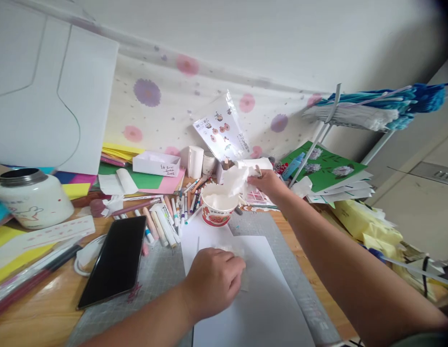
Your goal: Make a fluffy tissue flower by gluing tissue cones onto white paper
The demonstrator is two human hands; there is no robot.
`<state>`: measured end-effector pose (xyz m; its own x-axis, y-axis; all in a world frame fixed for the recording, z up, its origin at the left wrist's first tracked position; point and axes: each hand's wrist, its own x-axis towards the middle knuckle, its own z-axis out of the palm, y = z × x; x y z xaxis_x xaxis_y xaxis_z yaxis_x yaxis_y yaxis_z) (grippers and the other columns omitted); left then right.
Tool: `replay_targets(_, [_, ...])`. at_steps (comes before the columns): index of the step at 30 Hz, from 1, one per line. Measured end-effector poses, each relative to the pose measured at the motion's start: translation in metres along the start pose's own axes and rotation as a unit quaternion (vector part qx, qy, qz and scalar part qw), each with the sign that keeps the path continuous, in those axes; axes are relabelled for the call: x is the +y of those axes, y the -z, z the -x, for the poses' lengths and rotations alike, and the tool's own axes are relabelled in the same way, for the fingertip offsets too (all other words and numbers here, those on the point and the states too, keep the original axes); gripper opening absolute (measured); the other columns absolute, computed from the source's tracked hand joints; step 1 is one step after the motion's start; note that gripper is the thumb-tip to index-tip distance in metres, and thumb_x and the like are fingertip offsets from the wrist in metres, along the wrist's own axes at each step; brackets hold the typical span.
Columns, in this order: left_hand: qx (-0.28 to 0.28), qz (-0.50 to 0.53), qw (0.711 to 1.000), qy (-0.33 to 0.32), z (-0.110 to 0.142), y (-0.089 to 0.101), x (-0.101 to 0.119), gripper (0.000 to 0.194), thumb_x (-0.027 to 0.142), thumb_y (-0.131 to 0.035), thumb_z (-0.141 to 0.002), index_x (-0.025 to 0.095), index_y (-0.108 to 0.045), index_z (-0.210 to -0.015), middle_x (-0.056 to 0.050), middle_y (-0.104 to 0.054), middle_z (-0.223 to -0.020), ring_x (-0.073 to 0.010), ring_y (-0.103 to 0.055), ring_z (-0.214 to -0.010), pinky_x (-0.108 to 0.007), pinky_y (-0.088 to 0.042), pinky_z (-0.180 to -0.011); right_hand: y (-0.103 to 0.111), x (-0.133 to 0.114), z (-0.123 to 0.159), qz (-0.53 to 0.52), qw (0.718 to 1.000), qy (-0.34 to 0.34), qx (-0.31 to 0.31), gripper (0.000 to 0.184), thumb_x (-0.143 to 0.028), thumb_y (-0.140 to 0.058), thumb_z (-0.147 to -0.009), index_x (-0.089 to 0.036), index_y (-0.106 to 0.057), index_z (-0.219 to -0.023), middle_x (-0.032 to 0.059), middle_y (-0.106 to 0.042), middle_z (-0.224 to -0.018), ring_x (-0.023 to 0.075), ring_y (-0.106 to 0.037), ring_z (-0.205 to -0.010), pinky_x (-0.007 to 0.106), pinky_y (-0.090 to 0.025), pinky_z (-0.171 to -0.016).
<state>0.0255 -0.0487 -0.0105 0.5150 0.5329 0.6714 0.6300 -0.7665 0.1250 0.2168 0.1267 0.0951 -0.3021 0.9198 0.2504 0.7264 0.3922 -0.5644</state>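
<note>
My left hand (213, 280) rests knuckles-up on a white sheet of paper (256, 299), its fingers curled and pressing down a small whitish scrap (231, 250). My right hand (268, 184) is stretched out further back, pinching a crumpled white piece of tissue or paper (235, 179) just above a red-and-white paper cup (217, 208). The cup holds more white scraps. The sheet lies on a grey cutting mat (162, 274) on the wooden desk.
A black phone (115, 262) lies left of the mat. Several markers (166, 217) are scattered behind it. A white jar (31, 197) stands at the far left. Coloured paper stacks (137, 180), a white box (157, 164) and green craft sheets (325, 168) line the back.
</note>
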Motion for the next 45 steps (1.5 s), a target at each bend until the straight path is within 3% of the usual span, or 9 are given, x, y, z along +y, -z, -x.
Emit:
replay_targets(7, [-0.021,0.035,0.999,0.019,-0.004,0.005,-0.003,0.026,0.011,-0.043,-0.087,0.02,-0.062,-0.073,0.003,-0.058,-0.056,-0.0137,-0.054,-0.05,-0.027,-0.035,-0.053,0.013,0.059,0.071,0.037,0.999,-0.009,-0.017,0.015,-0.028,-0.067,-0.079,-0.014,-0.072,-0.08,0.0032,-0.068,-0.074,0.0183,-0.062,-0.071,0.027,-0.046,-0.065])
replay_targets(14, [-0.051,0.059,0.996,0.033,-0.001,0.006,-0.003,0.02,0.012,-0.046,-0.091,0.02,-0.064,-0.086,0.003,-0.063,-0.065,-0.0128,-0.058,-0.057,-0.027,-0.037,-0.057,0.006,0.089,0.124,0.039,0.998,0.022,-0.048,0.059,-0.022,-0.073,-0.069,-0.018,-0.064,-0.127,0.0089,-0.07,-0.107,0.0119,-0.053,-0.062,0.026,-0.044,-0.062])
replay_targets(18, [-0.072,0.048,0.996,0.035,0.002,0.007,-0.001,0.017,0.017,-0.046,-0.095,0.023,-0.061,-0.091,0.004,-0.061,-0.067,-0.0133,-0.056,-0.059,-0.028,-0.036,-0.059,0.019,0.098,0.142,0.02,0.999,0.03,-0.015,0.029,-0.019,-0.059,-0.08,-0.013,-0.07,-0.106,0.0093,-0.067,-0.102,0.0092,-0.047,-0.058,0.023,-0.04,-0.053])
replay_targets(26, [-0.101,0.032,0.994,0.029,-0.005,0.013,-0.002,0.014,0.02,-0.047,-0.094,0.024,-0.06,-0.092,0.005,-0.065,-0.071,-0.0118,-0.059,-0.06,-0.026,-0.04,-0.06,0.002,0.075,0.161,0.102,0.958,0.209,-0.165,0.038,-0.006,-0.06,-0.075,-0.021,-0.072,-0.108,0.0069,-0.064,-0.108,0.0129,-0.061,-0.075,0.025,-0.045,-0.066])
replay_targets(29, [-0.103,0.03,0.994,0.038,-0.006,0.014,-0.002,0.013,0.019,-0.049,-0.093,0.024,-0.061,-0.09,0.006,-0.064,-0.068,-0.0107,-0.058,-0.058,-0.026,-0.039,-0.059,-0.008,0.073,0.163,0.139,0.944,0.257,-0.155,0.014,-0.014,-0.059,-0.083,-0.017,-0.073,-0.086,0.0057,-0.067,-0.094,0.0135,-0.06,-0.072,0.025,-0.043,-0.064])
replay_targets(32, [-0.103,0.036,0.993,0.047,-0.008,0.016,0.0,0.012,0.019,-0.051,-0.092,0.024,-0.062,-0.09,0.007,-0.06,-0.065,-0.0093,-0.053,-0.054,-0.024,-0.037,-0.057,-0.013,0.075,0.166,0.17,0.93,0.3,-0.131,0.024,-0.016,-0.052,-0.09,-0.015,-0.068,-0.072,0.0062,-0.066,-0.081,0.0128,-0.057,-0.063,0.026,-0.04,-0.058])
replay_targets(38, [-0.111,0.04,0.991,0.064,-0.009,0.022,0.01,0.015,0.024,-0.058,-0.091,0.022,-0.059,-0.106,0.002,-0.064,-0.088,-0.012,-0.061,-0.075,-0.024,-0.045,-0.07,-0.013,0.049,0.179,-0.022,0.958,0.277,-0.075,0.011,-0.012,-0.06,-0.086,-0.011,-0.07,-0.082,0.0085,-0.065,-0.087,0.012,-0.061,-0.07,0.023,-0.045,-0.063])
replay_targets(41, [-0.134,0.067,0.987,0.061,-0.007,0.022,0.018,0.027,0.028,-0.063,-0.089,0.023,-0.057,-0.116,-0.003,-0.059,-0.111,-0.0176,-0.059,-0.098,-0.029,-0.045,-0.087,-0.016,0.026,0.186,-0.138,0.953,0.24,-0.122,0.01,-0.008,-0.061,-0.084,-0.01,-0.071,-0.082,0.006,-0.063,-0.083,0.0086,-0.06,-0.067,0.019,-0.047,-0.062])
replay_targets(45, [-0.186,0.124,0.97,0.093,-0.006,0.019,0.025,0.009,0.022,-0.054,-0.093,0.025,-0.062,-0.092,0.0,-0.058,-0.098,-0.016,-0.055,-0.089,-0.03,-0.042,-0.082,-0.025,0.011,0.19,-0.173,0.951,0.196,-0.164,0.012,-0.004,-0.061,-0.081,-0.01,-0.071,-0.083,0.0039,-0.062,-0.08,0.0073,-0.058,-0.065,0.018,-0.046,-0.061])
